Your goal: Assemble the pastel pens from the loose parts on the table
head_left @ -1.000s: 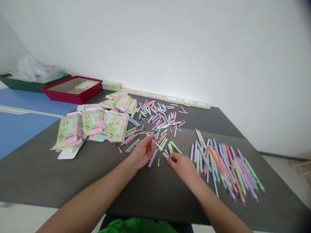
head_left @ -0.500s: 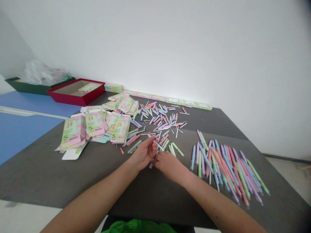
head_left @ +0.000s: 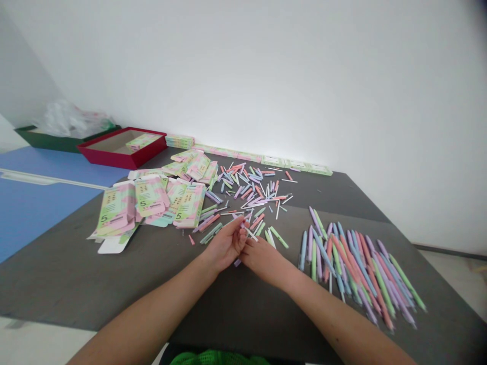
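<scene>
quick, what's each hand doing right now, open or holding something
Left hand: closed, pinching a thin white stick.
Right hand: against the left; fingertips hidden, so its grip cannot be told.

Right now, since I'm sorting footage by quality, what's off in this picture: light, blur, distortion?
Head view: soft light, faint shadows, wall palest above the far boxes; fine print on the cartons unreadable; pens softly smeared; arms stretched towards the lower edge, wide-angle fashion; dark blur in the upper right corner.
</scene>
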Demonstrator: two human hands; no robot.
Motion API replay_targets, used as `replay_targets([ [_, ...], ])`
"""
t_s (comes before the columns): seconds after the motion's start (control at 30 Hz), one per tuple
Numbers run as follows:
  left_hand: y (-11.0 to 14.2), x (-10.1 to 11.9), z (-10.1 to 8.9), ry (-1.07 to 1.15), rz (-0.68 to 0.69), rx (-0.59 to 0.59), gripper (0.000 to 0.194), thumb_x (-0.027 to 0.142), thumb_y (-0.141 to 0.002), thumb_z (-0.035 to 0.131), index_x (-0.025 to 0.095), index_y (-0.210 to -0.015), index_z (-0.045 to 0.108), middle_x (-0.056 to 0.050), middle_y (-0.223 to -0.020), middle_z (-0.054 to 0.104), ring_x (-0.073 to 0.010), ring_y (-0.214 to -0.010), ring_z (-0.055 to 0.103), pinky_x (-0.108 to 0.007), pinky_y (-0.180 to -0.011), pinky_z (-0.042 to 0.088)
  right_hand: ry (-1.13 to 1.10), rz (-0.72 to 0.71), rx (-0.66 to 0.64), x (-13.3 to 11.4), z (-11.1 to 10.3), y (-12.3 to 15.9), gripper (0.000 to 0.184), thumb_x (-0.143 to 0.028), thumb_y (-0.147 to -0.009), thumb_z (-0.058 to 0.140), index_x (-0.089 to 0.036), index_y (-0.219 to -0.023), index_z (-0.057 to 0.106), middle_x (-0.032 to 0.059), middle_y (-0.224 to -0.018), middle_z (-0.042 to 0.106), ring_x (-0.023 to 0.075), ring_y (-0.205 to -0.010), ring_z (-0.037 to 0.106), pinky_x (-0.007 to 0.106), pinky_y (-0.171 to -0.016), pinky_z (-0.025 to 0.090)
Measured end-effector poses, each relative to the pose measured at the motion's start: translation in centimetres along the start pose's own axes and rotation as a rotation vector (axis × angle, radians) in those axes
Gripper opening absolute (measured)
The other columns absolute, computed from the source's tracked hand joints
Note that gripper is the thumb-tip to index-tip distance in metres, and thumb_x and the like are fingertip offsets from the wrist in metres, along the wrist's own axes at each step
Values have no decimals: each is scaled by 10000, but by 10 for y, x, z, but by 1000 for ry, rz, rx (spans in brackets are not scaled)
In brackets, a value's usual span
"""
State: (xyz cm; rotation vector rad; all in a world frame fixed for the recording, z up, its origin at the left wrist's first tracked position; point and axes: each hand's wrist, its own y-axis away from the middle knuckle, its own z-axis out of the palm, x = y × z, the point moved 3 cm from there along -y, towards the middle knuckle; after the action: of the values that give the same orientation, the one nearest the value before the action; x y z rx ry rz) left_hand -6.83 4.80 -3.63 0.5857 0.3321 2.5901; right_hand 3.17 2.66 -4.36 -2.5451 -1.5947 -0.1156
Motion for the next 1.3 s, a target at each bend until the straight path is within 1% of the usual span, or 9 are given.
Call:
replay_targets([
  [0.27,2,0,1,18,-25,9,184,200,-897,439,93,-808,559,14,-593,592,-23,-453,567,-93,-484,524,50,-21,22,-2,0,1,183,-171,-860,505,-142,-1002,617,95,-1012,641,241,-1091,479,407,-919,374],
  [0.4,3,0,2,25,-28,0,203,204,-899,433,79,-810,567,3,-620,609,-22,-461,570,-94,-478,523,68,6,55,0,-9,6,220,-171,-878,468,-121,-1059,582,127,-1100,591,245,-1109,457,408,-939,348],
  [0.6,3,1,3,-9,-6,-25,183,194,-883,468,79,-785,571,6,-639,605,-19,-466,566,-96,-464,517,-40,330,56,30,-32,28,145,-163,-877,470,-165,-956,591,81,-912,593,212,-893,532,367,-822,388],
  [0.73,3,-1,3,-59,13,-37,146,180,-864,500,83,-786,576,5,-661,606,-16,-474,564,-92,-468,515,-307,535,197,48,-46,50,174,-211,-892,445,-177,-999,578,65,-956,596,175,-871,552,301,-784,412],
  [0.87,4,-5,2,-118,9,-8,112,182,-847,527,90,-828,586,-4,-680,620,-17,-475,563,-92,-474,517,-698,672,291,46,-55,65,185,-251,-876,450,-192,-978,592,46,-952,634,167,-896,572,283,-806,428],
  [0.97,4,-7,1,-147,2,11,108,185,-837,543,90,-845,591,-10,-689,629,-20,-479,570,-93,-481,522,-1038,789,329,41,-52,70,251,-310,-878,421,-183,-1009,592,32,-892,655,162,-854,599,279,-791,449],
  [1.03,3,-7,1,-142,5,7,101,182,-837,542,92,-838,589,-5,-682,625,-17,-473,566,-87,-480,519,-1150,834,333,40,-45,72,274,-336,-871,414,-168,-974,604,22,-839,658,155,-809,607,267,-772,452],
  [1.13,3,-6,3,-129,7,-6,98,178,-843,529,98,-818,580,2,-667,616,-11,-460,558,-81,-476,515,-1036,958,231,44,-27,78,256,-339,-839,442,-165,-869,627,10,-764,658,155,-733,606,249,-696,445],
  [1.3,3,-6,4,-118,9,38,91,165,-844,524,97,-810,574,2,-647,614,-13,-446,553,-82,-470,512,-429,1086,24,50,-5,89,201,-282,-818,491,-172,-895,641,57,-831,659,188,-769,608,261,-656,415],
])
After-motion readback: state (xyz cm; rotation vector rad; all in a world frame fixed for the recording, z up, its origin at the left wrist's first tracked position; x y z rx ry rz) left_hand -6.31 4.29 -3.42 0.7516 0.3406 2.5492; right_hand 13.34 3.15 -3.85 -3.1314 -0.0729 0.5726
